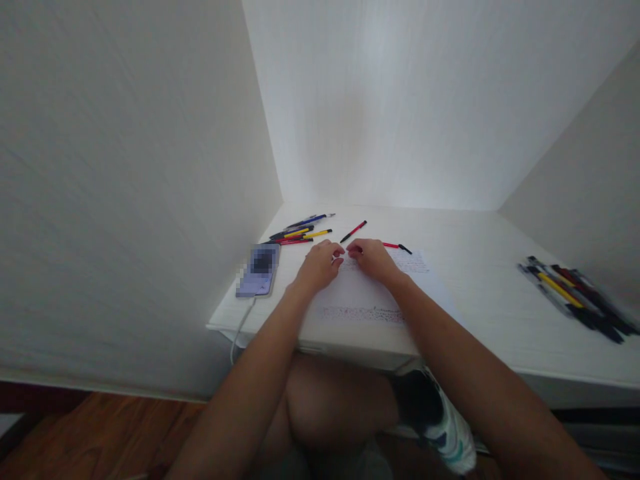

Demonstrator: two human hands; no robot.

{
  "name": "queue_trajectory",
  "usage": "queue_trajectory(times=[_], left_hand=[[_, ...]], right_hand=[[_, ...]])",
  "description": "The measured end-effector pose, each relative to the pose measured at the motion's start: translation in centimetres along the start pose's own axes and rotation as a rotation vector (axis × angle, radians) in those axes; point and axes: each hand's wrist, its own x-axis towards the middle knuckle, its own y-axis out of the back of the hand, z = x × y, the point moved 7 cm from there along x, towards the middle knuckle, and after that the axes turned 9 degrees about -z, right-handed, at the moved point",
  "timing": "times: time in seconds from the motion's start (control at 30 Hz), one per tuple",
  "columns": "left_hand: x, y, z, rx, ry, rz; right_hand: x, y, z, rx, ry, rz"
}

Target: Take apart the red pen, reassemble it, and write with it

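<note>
My left hand and my right hand are close together over the top of a written sheet of paper. The fingers of both are curled, with the fingertips facing each other. Anything pinched between them is too small or hidden to make out. Just beyond the fingertips lies a red and black pen, slanted on the desk. Beside my right hand is a red pen, partly hidden behind it, with a black piece at its outer end.
Several pens in blue, yellow, red and black lie at the left. A phone with a white cable rests near the desk's left edge. Another pile of pens is at the right. Walls enclose the white desk.
</note>
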Motion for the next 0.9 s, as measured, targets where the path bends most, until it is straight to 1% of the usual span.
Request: queue_trajectory(times=[0.1,0.2,0.3,0.43,0.6,0.73,0.83,0.9], left_hand=[[0.1,0.2,-0.1,-0.097,-0.002,0.036],[0.2,1.0,0.1,-0.194,-0.005,0.116],[0.1,1.8,0.2,-0.258,0.017,0.195],[0.0,2.2,-0.1,-0.351,0.058,0.232],[-0.2,2.7,-0.5,-0.471,0.074,0.318],[-0.1,2.7,-0.1,-0.594,0.073,0.308],[-0.1,2.9,0.2,-0.66,0.071,0.3],[-0.2,3.2,0.2,-0.688,0.094,0.309]], right_hand=[[0.1,0.1,0.1,0.348,-0.03,0.049],[0.1,-0.5,0.5,0.674,-0.082,0.056],[-0.1,-1.3,0.5,0.85,-0.119,0.041],[-0.3,-1.2,0.0,1.028,-0.135,0.068],[-0.5,-0.5,-1.1,1.175,-0.148,0.072],[-0.5,-0.2,-1.2,1.226,-0.154,0.082],[-0.5,-0.3,-0.9,1.204,-0.164,0.067],[-0.4,-0.3,-0.8,1.194,-0.149,0.068]])
